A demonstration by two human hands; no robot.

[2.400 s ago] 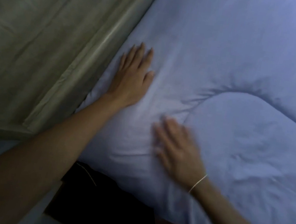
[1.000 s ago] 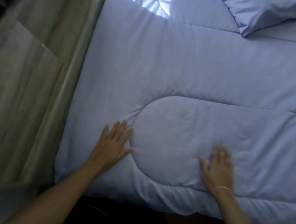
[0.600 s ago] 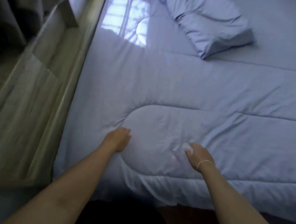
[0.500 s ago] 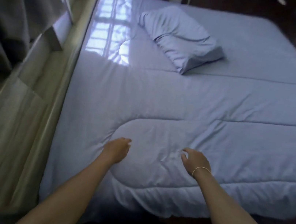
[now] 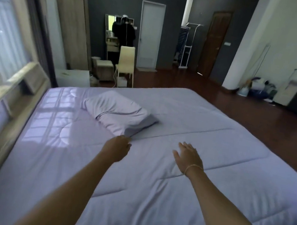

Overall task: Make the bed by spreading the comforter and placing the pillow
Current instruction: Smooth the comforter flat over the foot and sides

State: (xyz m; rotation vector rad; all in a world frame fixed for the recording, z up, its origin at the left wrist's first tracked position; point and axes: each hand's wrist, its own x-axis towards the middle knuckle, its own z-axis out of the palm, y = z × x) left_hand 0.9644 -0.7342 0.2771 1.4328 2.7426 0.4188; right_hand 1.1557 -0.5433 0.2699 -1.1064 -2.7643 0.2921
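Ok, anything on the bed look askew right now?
Yes. The pillow lies at an angle across the comforter, not squared to the headboard. The comforter itself looks spread flat. Left hand is just short of the pillow's corner.

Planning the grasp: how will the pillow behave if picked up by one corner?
The pillow looks soft and creased, so it will likely sag from a corner grip. Probably light for its bulk. Its loose case may slide over the comforter rather than catch.
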